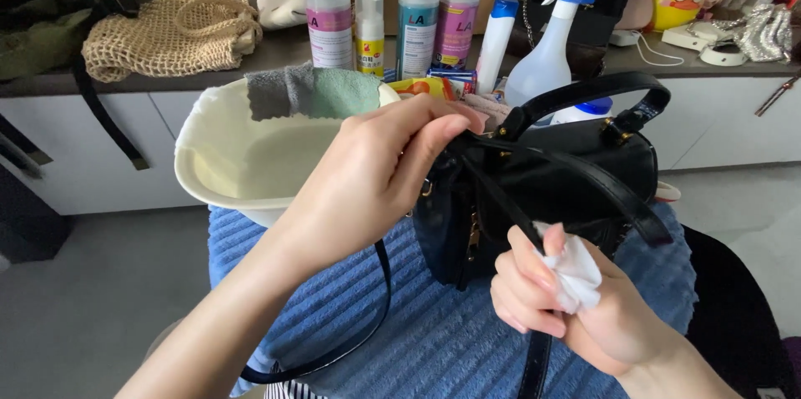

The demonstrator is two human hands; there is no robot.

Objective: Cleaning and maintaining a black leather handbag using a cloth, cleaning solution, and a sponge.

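A black leather handbag (pixel 567 174) stands on a blue ribbed towel (pixel 434 332). My left hand (pixel 375 174) pinches the bag's top edge near the strap ring. Pressed against the bag's long thin shoulder strap (pixel 501 199), a small white wipe (pixel 576 278) is gripped in my right hand (pixel 576 307). The strap loops down over the towel toward me. The bag's short carry handle (pixel 584 90) arches above it.
A cream plastic basin (pixel 242 165) with grey and green cloths (pixel 313 92) sits behind the bag. Spray cans (pixel 329 15), a white trigger bottle (pixel 546 48) and tubes stand beyond. A woven straw bag (pixel 175 23) lies on the dark counter.
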